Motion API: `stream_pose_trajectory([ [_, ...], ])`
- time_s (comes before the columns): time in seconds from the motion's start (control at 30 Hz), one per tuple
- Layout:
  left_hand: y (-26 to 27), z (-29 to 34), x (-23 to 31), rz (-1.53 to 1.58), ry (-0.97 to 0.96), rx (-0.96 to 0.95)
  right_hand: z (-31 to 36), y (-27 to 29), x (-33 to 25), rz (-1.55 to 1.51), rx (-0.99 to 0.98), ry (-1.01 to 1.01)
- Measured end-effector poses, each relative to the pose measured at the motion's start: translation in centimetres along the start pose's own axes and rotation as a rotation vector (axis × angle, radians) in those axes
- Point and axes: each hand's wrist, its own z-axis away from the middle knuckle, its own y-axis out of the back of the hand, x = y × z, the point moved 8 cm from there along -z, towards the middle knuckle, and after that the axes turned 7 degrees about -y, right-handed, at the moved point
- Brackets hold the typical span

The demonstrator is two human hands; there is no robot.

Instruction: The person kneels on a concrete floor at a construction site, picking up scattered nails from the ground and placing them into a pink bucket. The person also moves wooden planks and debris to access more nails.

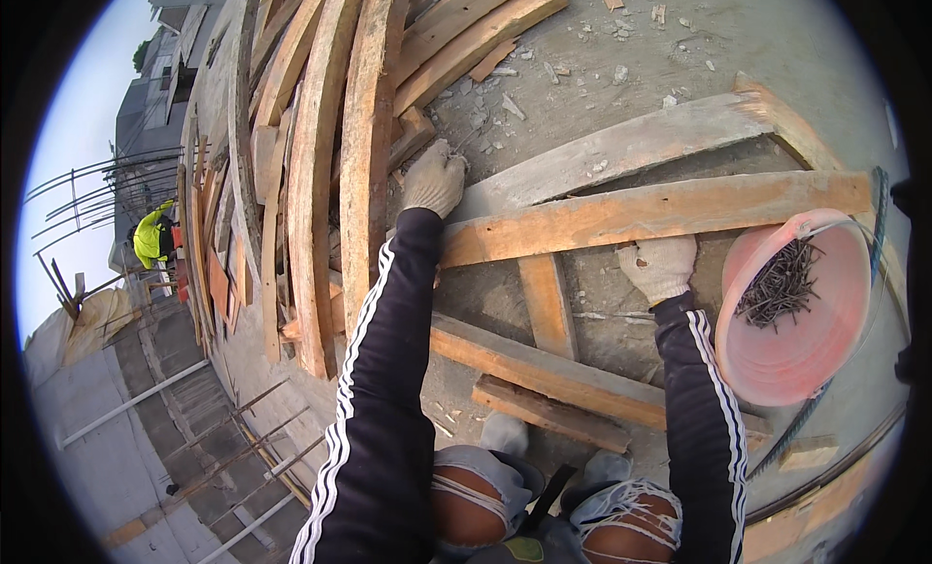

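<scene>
My left hand (434,181), in a whitish knit work glove, is closed beside the left end of a grey-faced plank (621,147). What its curled fingers hold, if anything, is hidden. In a matching glove, my right hand (662,267) grips the lower edge of a long wooden beam (660,213), with part of its fingers out of sight against the wood. This beam lies slantwise in front of the plank. Just right of my right hand, a tilted pinkish-red bucket (825,355) holds a heap of dark nails (780,284).
Long timbers (325,176) are piled at the left. A crosspiece (549,307), a lower beam (544,365) and a short block (549,415) lie before my knees. Wood chips (515,106) litter the concrete. A person in a yellow top (152,236) bends near rebar, far left.
</scene>
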Motion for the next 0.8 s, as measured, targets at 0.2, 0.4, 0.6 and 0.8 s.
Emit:
stream_pose_trajectory([
  [0.2, 3.9, -0.8, 0.3, 0.227, -0.094, 0.271, 0.1, 0.1, 0.1, 0.008, 0.014, -0.007],
  [0.4, 1.4, -1.3, 1.7, 0.009, -0.163, 0.169, 0.1, -0.1, 0.2, 0.018, -0.031, -0.036],
  [0.6, 0.1, -2.5, 2.0, -0.098, -0.026, 0.119, 0.1, -0.2, 0.1, -0.002, -0.008, -0.03],
  [0.8, 0.8, -3.5, 3.3, -0.179, -0.022, 0.152, 0.0, 0.2, 0.0, -0.038, 0.026, -0.001],
])
